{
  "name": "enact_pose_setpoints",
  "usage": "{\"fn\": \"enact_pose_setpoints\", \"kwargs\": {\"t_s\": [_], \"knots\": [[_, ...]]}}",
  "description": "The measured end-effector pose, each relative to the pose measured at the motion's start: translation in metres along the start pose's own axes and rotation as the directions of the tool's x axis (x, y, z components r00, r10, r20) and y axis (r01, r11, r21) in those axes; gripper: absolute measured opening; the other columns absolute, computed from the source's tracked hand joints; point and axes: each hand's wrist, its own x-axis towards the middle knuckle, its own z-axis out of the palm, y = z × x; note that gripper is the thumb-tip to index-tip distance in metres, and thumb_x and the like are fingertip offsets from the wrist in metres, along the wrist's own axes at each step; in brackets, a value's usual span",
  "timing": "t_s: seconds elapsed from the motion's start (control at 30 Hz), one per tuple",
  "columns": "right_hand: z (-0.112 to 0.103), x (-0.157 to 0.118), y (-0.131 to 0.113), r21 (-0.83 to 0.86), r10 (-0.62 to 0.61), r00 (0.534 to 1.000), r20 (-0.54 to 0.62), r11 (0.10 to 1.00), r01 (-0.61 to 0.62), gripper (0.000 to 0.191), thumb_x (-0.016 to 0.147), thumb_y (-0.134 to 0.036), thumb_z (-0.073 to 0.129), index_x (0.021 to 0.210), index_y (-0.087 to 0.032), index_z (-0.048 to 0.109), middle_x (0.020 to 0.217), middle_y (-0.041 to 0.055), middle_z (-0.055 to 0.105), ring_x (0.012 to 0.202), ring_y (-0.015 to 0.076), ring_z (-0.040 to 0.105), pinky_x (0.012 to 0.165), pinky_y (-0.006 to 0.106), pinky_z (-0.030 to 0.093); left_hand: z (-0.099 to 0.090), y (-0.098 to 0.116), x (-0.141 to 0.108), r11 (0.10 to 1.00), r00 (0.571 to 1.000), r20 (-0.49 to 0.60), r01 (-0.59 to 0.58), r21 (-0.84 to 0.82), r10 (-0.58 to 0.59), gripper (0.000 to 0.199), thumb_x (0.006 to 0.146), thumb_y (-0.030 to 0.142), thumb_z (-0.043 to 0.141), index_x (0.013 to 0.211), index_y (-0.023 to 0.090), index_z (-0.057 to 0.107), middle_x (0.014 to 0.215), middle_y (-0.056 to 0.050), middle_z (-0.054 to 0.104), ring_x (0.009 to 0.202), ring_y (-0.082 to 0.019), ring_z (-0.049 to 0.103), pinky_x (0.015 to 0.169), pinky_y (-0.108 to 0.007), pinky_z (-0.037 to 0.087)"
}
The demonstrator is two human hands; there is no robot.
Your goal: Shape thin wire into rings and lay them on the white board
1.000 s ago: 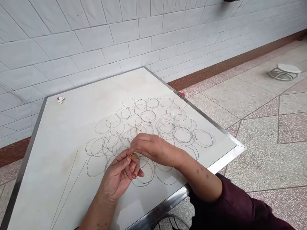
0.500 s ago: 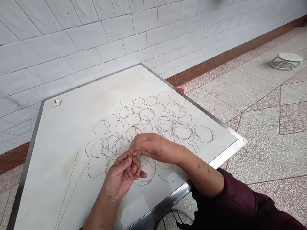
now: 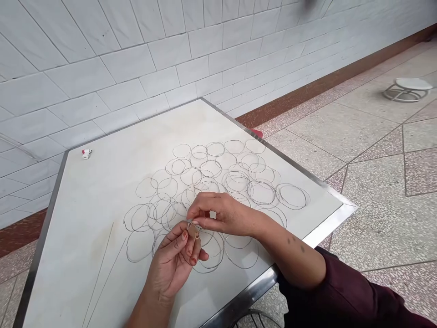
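My left hand [image 3: 174, 259] is palm up, its thumb and forefinger pinched on a thin wire [image 3: 189, 225], of which only a short bright bit shows. A ring is on one of its fingers. Just above, my right hand [image 3: 220, 212] reaches across from the right with thumb and forefinger tips drawn together at the same wire; the exact contact is hard to make out. Beneath and beyond both hands, many thin wire hoops [image 3: 261, 192] lie overlapping on the white tabletop [image 3: 136, 146]. Some hoops are partly hidden by the hands.
Two long straight wires [image 3: 102, 264] lie at the table's left. A small red and white object [image 3: 86, 154] sits in the far left corner. Metal edging [image 3: 317, 182] borders the table. Behind stands a tiled wall [image 3: 191, 48]; a white-topped stool [image 3: 408, 89] is on the floor at right.
My right thumb and forefinger have spread into a small loop, and their tips have shifted slightly up from the left fingertips. The bit of wire shows more plainly. The view has shifted slightly.
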Motion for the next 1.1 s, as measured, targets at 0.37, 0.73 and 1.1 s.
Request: {"fn": "enact_pose_setpoints", "kwargs": {"t_s": [0.37, 0.73, 1.1], "knots": [[0.014, 0.006, 0.000, 0.065, 0.052, 0.990, -0.132, 0.997, -0.044, 0.011, 0.096, -0.025, 0.058, 0.089, -0.019, 0.065, 0.086, 0.0021, 0.063, 0.081, 0.0139, 0.059, 0.073, 0.026, 0.051, 0.001, -0.002, 0.001, 0.999, 0.997, -0.074, -0.037, -0.006, 0.036, 0.015, 0.078, 0.024, 0.079, 0.076, 0.018, 0.065, 0.053, 0.007, 0.051, 0.049, -0.008, 0.052, 0.060, -0.025, 0.052], [0.001, 0.002, 0.006, 0.517, 0.399, 0.903, 0.160, 0.746, -0.421, 0.050, 0.099, -0.062, 0.043, 0.089, -0.017, 0.064, 0.079, 0.0008, 0.061, 0.072, 0.0120, 0.056, 0.071, 0.027, 0.048, 0.004, 0.000, 0.003, 0.993, 0.976, -0.191, -0.112, -0.044, 0.101, 0.022, 0.075, 0.020, 0.082, 0.067, 0.018, 0.061, 0.066, 0.004, 0.056, 0.061, -0.009, 0.054, 0.076, -0.030, 0.055], [0.012, 0.005, 0.012, 0.853, 0.464, 0.809, 0.362, 0.185, -0.488, 0.032, 0.083, -0.042, 0.077, 0.077, -0.013, 0.065, 0.063, -0.0041, 0.052, 0.055, 0.0061, 0.044, 0.051, 0.019, 0.035, -0.005, 0.001, 0.001, 0.993, 0.982, -0.156, -0.098, 0.061, 0.107, 0.015, 0.080, 0.024, 0.077, 0.070, 0.019, 0.066, 0.067, 0.003, 0.055, 0.061, -0.010, 0.051, 0.067, -0.027, 0.052]]}}
